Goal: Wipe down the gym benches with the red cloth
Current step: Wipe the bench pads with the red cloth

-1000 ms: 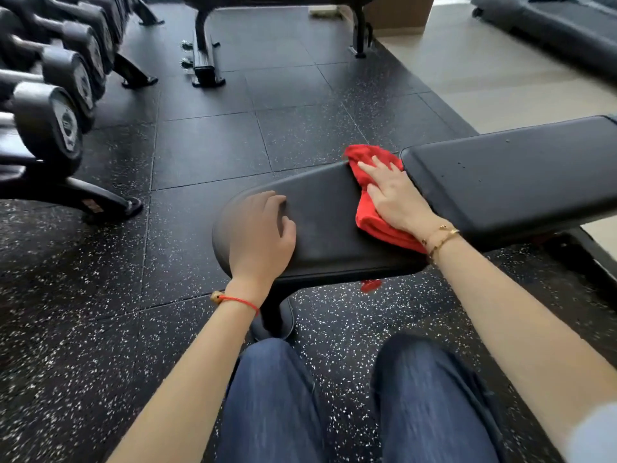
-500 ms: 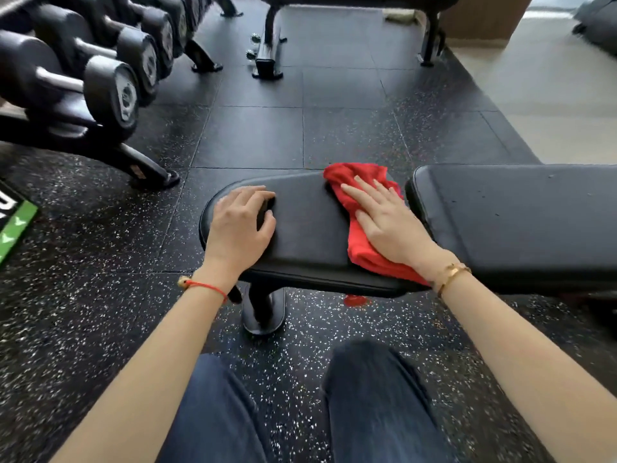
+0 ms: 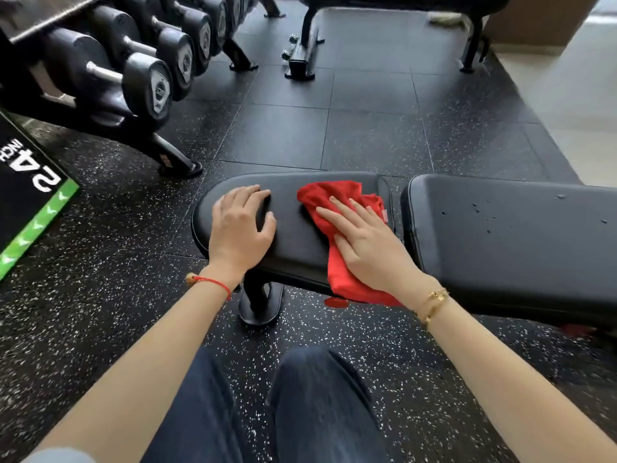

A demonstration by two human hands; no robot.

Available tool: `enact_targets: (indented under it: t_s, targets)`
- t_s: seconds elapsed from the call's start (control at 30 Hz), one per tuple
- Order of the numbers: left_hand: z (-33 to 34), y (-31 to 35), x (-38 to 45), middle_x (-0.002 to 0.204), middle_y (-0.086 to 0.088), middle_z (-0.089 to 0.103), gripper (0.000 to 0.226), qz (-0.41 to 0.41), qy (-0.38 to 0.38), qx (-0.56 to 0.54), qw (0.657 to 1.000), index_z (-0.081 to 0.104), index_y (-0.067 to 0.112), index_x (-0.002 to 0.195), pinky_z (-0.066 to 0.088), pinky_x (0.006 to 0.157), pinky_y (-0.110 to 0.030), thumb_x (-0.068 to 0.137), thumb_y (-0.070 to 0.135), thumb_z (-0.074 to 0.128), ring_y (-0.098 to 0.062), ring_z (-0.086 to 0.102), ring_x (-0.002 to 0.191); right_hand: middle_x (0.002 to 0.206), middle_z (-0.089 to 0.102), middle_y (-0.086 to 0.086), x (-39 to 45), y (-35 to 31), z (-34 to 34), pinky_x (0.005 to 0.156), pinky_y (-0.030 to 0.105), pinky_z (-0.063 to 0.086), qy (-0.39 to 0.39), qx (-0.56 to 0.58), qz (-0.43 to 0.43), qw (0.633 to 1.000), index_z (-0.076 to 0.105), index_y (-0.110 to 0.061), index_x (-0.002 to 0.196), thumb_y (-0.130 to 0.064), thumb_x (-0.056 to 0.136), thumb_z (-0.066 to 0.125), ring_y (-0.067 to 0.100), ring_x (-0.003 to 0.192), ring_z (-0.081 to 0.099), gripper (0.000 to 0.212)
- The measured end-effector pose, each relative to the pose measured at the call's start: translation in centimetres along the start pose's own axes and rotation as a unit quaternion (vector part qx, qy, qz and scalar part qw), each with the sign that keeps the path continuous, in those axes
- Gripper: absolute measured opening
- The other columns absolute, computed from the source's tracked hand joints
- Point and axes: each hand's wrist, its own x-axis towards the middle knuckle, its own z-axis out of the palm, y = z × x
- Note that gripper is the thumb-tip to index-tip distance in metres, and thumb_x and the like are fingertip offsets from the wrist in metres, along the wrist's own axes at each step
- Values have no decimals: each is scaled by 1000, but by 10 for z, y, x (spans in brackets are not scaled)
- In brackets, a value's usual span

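- Flat, straight fingers of the right hand [image 3: 365, 248] press the red cloth [image 3: 340, 225] onto the bench seat [image 3: 293, 228]; nothing is pinched.
- Lying on the right half of the seat, the cloth hangs over the near edge below the wrist.
- Resting palm-down on the seat's left end, the left hand [image 3: 240, 225] has its fingers loosely bent and holds nothing.
- Just right of the seat, across a narrow gap, lies the bench back pad [image 3: 507, 242], with a few droplets on it.
- Dumbbells [image 3: 147, 75] sit on a rack at far left.
- Another bench frame [image 3: 302, 51] stands on the far floor.
- At the left edge lies a black and green box [image 3: 30, 195].
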Motion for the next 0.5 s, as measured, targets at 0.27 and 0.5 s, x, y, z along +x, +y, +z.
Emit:
enact_targets:
  t_s: [0.27, 0.5]
  targets:
    - [-5, 5, -3, 131, 1, 61, 40, -17, 17, -16, 1000, 66, 19, 122, 33, 111, -43, 86, 28, 51, -22, 50, 127, 161, 16, 0, 71, 25, -4, 121, 42, 2, 14, -7, 73, 997, 28, -29, 150, -22, 99, 36, 28, 149, 10, 52]
    - [-4, 2, -3, 132, 2, 61, 42, -11, 16, -9, 1000, 65, 20, 124, 34, 110, -44, 86, 27, 51, -21, 49, 128, 160, 18, -6, 18, -4, 4, 122, 38, 5, -7, -31, -45, 998, 27, -33, 150, -25, 98, 37, 23, 149, 14, 53]
